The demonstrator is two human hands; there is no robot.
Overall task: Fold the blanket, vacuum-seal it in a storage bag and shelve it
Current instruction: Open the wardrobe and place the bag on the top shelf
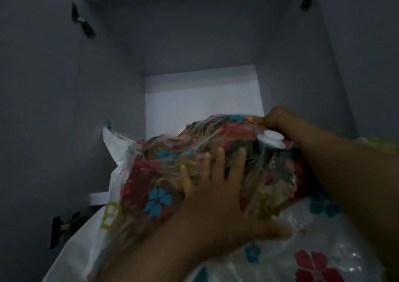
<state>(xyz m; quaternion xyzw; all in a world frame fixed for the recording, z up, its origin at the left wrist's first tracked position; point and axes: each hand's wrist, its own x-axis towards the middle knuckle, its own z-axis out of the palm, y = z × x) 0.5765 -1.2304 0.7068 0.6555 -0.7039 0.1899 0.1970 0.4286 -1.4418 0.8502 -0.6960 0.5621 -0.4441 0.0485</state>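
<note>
Left hand [218, 197], fingers spread, presses the crinkled floral bag [159, 173]; right hand [276, 118] grips its edge.

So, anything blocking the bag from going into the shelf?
Nothing visible does: beyond the bag only the back wall shows. The left hand presses flat on the bag and the right hand grips its far edge.

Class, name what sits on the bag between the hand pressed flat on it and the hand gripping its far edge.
The head view shows a white valve cap between the left hand, flat on the storage bag, and the right hand.
</note>
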